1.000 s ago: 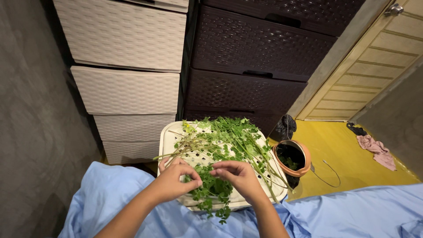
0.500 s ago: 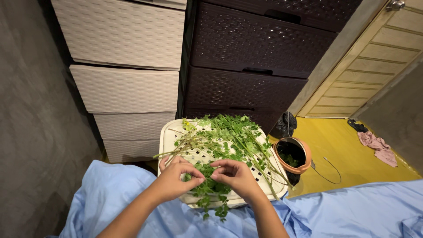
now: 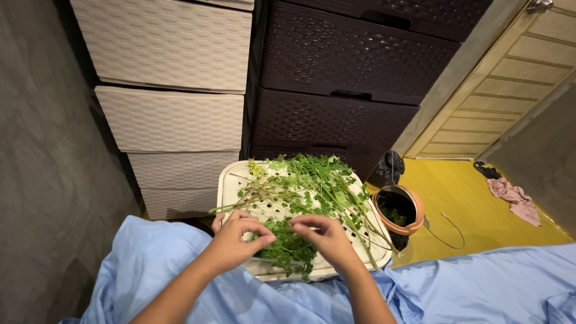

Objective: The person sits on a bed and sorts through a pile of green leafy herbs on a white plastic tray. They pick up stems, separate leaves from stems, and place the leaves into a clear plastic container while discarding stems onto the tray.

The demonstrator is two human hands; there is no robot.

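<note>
Both hands pinch at the same small bunch of green leaves (image 3: 290,247). The left hand (image 3: 235,239) has its thumb and first finger pressed together on a thin sprig, with the other fingers curled above. The right hand (image 3: 324,237) also has its fingertips closed tight on a bit of stem, right next to the left hand. The two hands almost touch, and the leaf bunch hangs just under and between them.

The hands are over the near edge of a cream tray (image 3: 230,183) with lots of little holes in it. The tray sits on the person's lap, on blue cloth (image 3: 156,258). On the tray lies a pile of leafy green stalks (image 3: 312,180), spread from the far edge toward the hands. Some bare stalks (image 3: 240,203) poke out to the left side.

Just to the right of the tray, on the yellow floor (image 3: 474,210), stands a round orange pot (image 3: 398,209) with a few green bits in its dark inside. Behind the tray are cream drawers (image 3: 171,120) and dark brown drawers (image 3: 336,120). A pink rag (image 3: 513,200) lies far off to the right.
</note>
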